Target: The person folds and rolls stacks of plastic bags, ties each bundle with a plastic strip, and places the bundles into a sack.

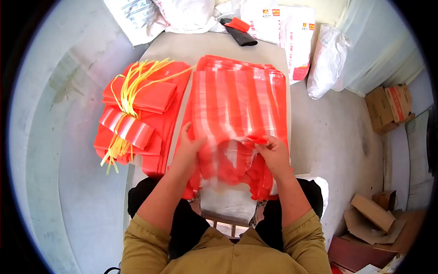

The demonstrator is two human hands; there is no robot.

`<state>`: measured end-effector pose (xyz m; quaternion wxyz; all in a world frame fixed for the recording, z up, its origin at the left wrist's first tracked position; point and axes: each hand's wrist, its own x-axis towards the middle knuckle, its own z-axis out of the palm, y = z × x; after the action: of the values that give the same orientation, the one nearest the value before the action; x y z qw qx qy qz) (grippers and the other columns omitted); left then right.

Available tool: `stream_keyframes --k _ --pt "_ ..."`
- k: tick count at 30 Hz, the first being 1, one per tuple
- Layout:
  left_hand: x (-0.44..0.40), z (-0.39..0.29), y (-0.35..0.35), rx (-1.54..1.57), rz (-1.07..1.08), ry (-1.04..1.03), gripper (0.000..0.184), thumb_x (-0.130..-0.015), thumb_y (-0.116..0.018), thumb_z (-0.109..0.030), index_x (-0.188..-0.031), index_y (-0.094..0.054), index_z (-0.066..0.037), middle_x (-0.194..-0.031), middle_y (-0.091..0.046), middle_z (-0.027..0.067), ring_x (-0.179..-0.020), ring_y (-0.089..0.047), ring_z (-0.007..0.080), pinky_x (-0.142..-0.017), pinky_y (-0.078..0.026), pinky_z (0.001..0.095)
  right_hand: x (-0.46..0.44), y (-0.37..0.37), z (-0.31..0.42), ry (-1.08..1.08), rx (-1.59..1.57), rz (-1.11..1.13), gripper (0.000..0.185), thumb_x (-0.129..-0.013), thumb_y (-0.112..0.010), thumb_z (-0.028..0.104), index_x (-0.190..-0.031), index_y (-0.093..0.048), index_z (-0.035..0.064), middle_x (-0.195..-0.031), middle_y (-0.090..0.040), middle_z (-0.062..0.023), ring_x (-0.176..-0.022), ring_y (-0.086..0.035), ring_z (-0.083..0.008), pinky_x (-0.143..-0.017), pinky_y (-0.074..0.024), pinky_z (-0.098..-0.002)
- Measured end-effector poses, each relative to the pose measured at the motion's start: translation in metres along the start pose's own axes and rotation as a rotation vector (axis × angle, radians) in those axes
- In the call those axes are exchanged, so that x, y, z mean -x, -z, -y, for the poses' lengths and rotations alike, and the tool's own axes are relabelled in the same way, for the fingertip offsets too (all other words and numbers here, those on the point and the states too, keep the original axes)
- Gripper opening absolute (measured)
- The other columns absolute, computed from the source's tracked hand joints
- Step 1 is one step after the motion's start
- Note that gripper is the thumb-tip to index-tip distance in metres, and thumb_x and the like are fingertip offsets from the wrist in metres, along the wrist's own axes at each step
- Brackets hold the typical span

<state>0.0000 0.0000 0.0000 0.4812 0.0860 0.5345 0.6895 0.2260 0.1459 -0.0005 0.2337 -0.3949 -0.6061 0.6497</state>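
A stack of red-and-white striped plastic bags [235, 98] lies in front of me, its near edge hanging toward my lap. My right hand [277, 156] pinches the gathered red edge of the top plastic bag, thumb against fingers. At the stack's left side is my left hand [186, 153], thumb and a finger spread apart against the plastic; its other fingers are partly hidden. Between the hands the top bag's loose part is blurred by motion. Left of the stack sit folded red bags [137, 93] with yellow ties [130, 98] across them.
White printed sacks [262, 27] line the far edge of the table [178, 48], with a black-and-red roll [239, 32] by them. A white bundle [327, 61] stands at the right. Cardboard boxes [388, 107] and flattened cardboard [374, 219] are farther right.
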Motion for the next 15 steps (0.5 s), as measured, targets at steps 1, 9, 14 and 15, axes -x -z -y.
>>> stream_keyframes --k 1,9,14,15 --pt "0.008 -0.003 0.0 -0.122 0.003 -0.003 0.085 -0.093 -0.067 -0.006 -0.163 -0.019 -0.016 -0.125 -0.062 0.0151 -0.107 -0.064 0.0195 -0.092 -0.052 0.0333 0.002 -0.001 0.002 0.007 0.108 -0.014 0.016 -0.097 -0.067 0.01 -0.111 -0.073 0.0055 -0.095 -0.072 -0.0046 -0.088 -0.067 -0.0132 -0.081 -0.0536 -0.0295" --pt "0.028 -0.015 0.037 -0.356 0.169 0.057 0.08 -0.09 -0.067 -0.005 -0.16 -0.028 -0.012 -0.108 -0.065 0.0112 -0.093 -0.063 0.0137 -0.085 -0.052 0.0277 0.01 -0.011 -0.015 0.522 0.814 0.19 0.022 -0.08 -0.07 -0.003 -0.101 -0.073 0.0019 -0.102 -0.074 -0.0095 -0.099 -0.067 -0.0275 -0.085 -0.0555 -0.0371" --pt "0.031 0.008 0.053 -0.808 0.316 -0.135 0.08 -0.087 -0.069 -0.011 -0.158 -0.034 -0.014 -0.101 -0.059 0.0085 -0.088 -0.055 0.0125 -0.081 -0.049 0.0289 0.016 -0.015 -0.013 0.644 0.875 0.249 0.026 -0.074 -0.071 -0.004 -0.099 -0.074 0.0042 -0.109 -0.073 -0.0079 -0.103 -0.066 -0.0314 -0.087 -0.056 -0.0407" --pt "0.033 0.008 0.052 -0.854 0.316 -0.152 0.079 -0.086 -0.069 -0.011 -0.158 -0.035 -0.014 -0.098 -0.058 0.0068 -0.084 -0.053 0.0116 -0.078 -0.048 0.0282 0.017 -0.014 -0.011 0.66 0.884 0.244 0.027 -0.073 -0.072 -0.004 -0.098 -0.074 0.0043 -0.108 -0.073 -0.0073 -0.102 -0.065 -0.0308 -0.086 -0.056 -0.0404"
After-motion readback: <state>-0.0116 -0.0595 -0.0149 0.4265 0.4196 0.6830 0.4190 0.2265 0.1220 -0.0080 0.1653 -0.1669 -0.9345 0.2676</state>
